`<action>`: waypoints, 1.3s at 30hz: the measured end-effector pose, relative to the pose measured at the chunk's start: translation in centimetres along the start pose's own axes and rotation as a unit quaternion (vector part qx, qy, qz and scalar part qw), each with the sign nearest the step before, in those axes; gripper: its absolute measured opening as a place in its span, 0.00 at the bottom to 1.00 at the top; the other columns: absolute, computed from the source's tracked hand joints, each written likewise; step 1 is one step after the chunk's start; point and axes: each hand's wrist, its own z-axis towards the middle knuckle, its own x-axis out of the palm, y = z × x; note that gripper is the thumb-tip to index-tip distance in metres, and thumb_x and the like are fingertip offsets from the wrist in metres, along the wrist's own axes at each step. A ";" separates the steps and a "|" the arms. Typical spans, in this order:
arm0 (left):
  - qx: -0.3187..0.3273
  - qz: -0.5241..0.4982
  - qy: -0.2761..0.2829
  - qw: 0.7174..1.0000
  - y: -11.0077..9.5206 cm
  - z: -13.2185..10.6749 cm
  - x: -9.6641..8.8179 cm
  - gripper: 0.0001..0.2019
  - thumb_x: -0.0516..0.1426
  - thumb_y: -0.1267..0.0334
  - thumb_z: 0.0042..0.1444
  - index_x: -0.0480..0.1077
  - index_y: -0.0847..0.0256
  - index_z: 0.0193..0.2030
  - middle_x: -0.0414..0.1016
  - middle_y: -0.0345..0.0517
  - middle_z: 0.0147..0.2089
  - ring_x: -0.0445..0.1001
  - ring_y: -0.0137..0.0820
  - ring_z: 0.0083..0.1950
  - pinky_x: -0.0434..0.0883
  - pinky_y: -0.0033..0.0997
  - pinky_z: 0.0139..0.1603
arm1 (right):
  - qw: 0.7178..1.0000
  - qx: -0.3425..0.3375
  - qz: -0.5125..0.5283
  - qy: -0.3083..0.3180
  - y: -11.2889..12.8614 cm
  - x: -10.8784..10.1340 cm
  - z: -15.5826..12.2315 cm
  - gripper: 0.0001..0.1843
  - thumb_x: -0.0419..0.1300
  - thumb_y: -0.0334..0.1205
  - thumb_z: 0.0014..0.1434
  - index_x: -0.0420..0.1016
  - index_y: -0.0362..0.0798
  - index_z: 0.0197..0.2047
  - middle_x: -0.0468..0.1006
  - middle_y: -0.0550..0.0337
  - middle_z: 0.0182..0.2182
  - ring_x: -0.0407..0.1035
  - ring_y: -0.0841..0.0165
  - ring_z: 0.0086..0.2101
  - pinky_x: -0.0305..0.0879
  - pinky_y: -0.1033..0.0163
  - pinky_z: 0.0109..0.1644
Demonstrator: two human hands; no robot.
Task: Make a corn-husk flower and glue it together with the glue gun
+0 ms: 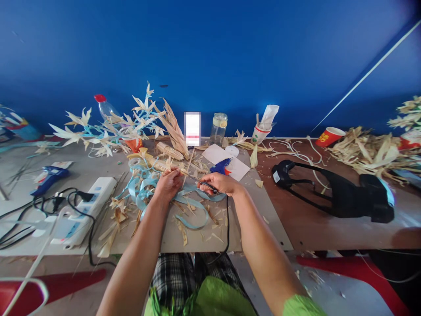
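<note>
My right hand [219, 182] is wrapped round dark-handled scissors [212, 188], whose blades point left. Close by, my left hand [169, 183] pinches a small pale piece, apparently corn husk [170, 166], near the blade tips. Whether the blades touch it I cannot tell. Light blue ribbon [194, 223] curls beneath both hands, with a tangled heap to the left. Beyond my left hand lie corn cobs [169, 150] and dry husks [173, 127]. Just past my right hand a blue glue gun [221, 166] rests on white paper [241, 169].
At left are husk flowers [105, 142], another blue glue gun [49, 179] and a white power strip [87, 210] with cables. A glass jar [219, 128] and paper cup [261, 134] stand at the back. Black headgear [338, 193] lies right, before a husk pile [358, 149].
</note>
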 end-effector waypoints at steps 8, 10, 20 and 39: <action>-0.015 0.013 0.010 1.000 -0.2 0.2 -0.5 0.07 0.62 0.69 0.42 0.66 0.64 0.27 0.64 0.34 0.17 0.47 0.14 0.12 0.47 0.19 0.13 | 1.000 0.001 0.004 -0.001 -0.3 0.0 0.0 0.18 0.63 0.50 0.49 0.73 0.41 0.33 0.66 0.67 0.19 0.55 0.78 0.20 0.49 0.70 0.25; -0.018 0.023 0.017 0.999 -0.2 0.3 -0.6 0.08 0.62 0.69 0.42 0.65 0.63 0.26 0.60 0.32 0.15 0.47 0.15 0.11 0.47 0.19 0.12 | 1.000 -0.008 -0.004 0.004 -0.7 -0.1 0.1 0.16 0.61 0.48 0.50 0.73 0.42 0.33 0.67 0.67 0.19 0.55 0.78 0.20 0.49 0.70 0.25; -0.055 0.042 0.010 0.998 -0.6 0.3 -1.2 0.08 0.62 0.69 0.41 0.64 0.64 0.22 0.55 0.31 0.12 0.47 0.16 0.11 0.50 0.18 0.12 | 0.999 0.002 -0.048 0.012 -0.7 -0.5 -0.2 0.13 0.60 0.44 0.50 0.74 0.42 0.33 0.67 0.67 0.18 0.55 0.78 0.20 0.51 0.70 0.27; -0.085 0.090 0.017 0.992 -0.9 0.3 -1.4 0.11 0.62 0.70 0.42 0.61 0.63 0.21 0.53 0.30 0.12 0.49 0.17 0.12 0.51 0.18 0.13 | 0.989 0.032 -0.147 -0.006 -0.3 -1.2 -0.8 0.16 0.64 0.43 0.46 0.79 0.44 0.38 0.77 0.61 0.28 0.66 0.73 0.27 0.59 0.69 0.32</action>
